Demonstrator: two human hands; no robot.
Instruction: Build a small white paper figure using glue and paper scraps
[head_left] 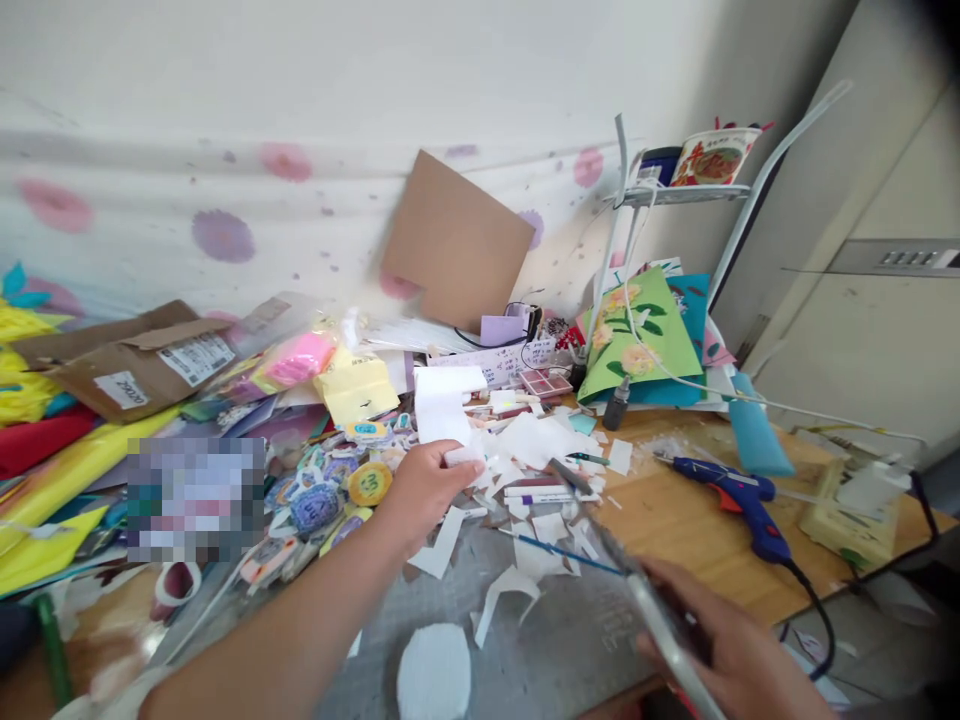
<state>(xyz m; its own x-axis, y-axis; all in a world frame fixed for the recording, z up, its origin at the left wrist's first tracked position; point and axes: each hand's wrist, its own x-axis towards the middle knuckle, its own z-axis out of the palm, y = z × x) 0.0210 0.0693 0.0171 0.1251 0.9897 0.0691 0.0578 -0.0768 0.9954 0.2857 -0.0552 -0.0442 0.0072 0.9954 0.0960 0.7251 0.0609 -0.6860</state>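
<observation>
My left hand [431, 490] pinches a strip of white paper [442, 405], which stands up beyond my fingers above a heap of paper scraps. My right hand [720, 640] is closed around grey metal scissors [634, 580], smeared by motion. Their tip points up and left toward the scraps, apart from the strip. A thin blue stick [562, 553] lies near the scissors. Close to me on the grey mat [360, 640] lies a white rounded piece [433, 672]. Left of my left hand are several coloured cutouts [315, 508] in a pile.
A blue glue gun [739, 500] with a black cord lies on the wood tabletop [645, 490]. Behind it are a green flowered card [641, 340] and a small dark bottle [616, 404]. An opened cardboard box [124, 365] sits left; brown cardboard [461, 240] leans on the wall.
</observation>
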